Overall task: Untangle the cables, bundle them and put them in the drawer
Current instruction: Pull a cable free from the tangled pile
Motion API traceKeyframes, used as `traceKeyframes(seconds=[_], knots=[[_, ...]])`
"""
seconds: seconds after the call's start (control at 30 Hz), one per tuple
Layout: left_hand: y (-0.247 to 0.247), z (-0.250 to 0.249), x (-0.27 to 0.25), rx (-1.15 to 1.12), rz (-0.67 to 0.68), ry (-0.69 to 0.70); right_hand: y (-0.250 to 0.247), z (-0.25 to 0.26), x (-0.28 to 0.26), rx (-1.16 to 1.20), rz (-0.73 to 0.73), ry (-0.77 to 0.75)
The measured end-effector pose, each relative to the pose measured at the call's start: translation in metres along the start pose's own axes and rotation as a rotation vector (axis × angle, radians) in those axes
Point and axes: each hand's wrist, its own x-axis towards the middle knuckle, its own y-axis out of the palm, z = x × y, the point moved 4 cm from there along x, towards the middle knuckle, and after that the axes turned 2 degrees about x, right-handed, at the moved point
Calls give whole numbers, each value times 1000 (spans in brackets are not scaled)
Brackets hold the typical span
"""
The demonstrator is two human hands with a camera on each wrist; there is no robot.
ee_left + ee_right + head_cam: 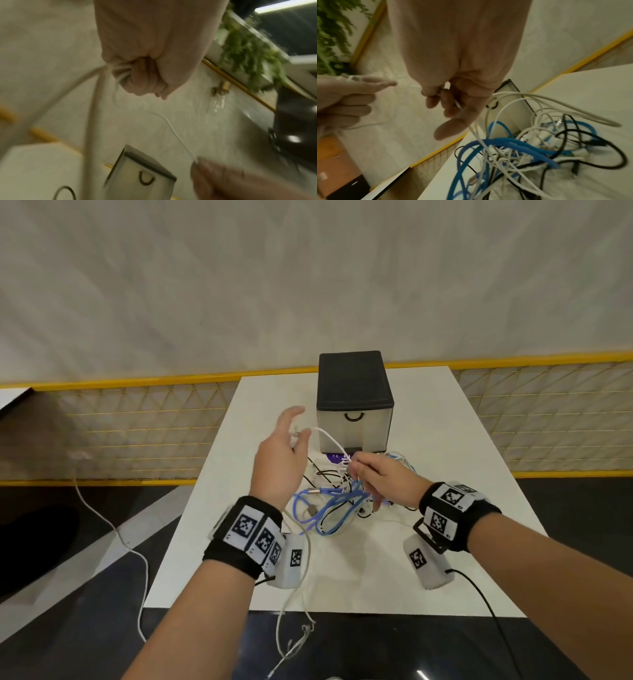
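A thin white cable runs taut between my two hands above the table. My left hand grips its end, with white loops gathered in the curled fingers; a plug tip sticks out of them. My right hand pinches the same cable just above the tangle of blue, black and white cables. The tangle lies in front of the drawer unit. Its drawer, with a black handle, is closed.
The white table has bare room to the right and at the front. A yellow mesh fence runs behind it. A white cord trails over the floor on the left. Another frayed one hangs off the table's front edge.
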Motion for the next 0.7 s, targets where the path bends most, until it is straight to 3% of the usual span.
traceKeyframes(seconds=[0.1, 0.17, 0.27, 0.37, 0.47, 0.53, 0.6, 0.7], knots=[[27, -7, -11, 103, 316, 92, -1, 21, 2, -44, -32, -101], [33, -5, -10, 92, 357, 61, -6, 30, 2, -54, -53, -144], [24, -10, -1, 93, 246, 110, -10, 26, 2, -58, -65, -152], [6, -20, 8, 25, 57, 147, -2, 2, 3, 18, -34, -59], [-9, -11, 14, -60, -125, 70, 4, -22, 2, 76, -5, 41], [-11, -3, 14, -11, -122, 25, 1, -30, 2, 12, -14, 57], [-4, -3, 10, 43, -14, 53, 0, -30, 3, -50, -34, 33], [25, -11, -4, 133, 317, 98, 0, -16, 7, -105, -64, -60]])
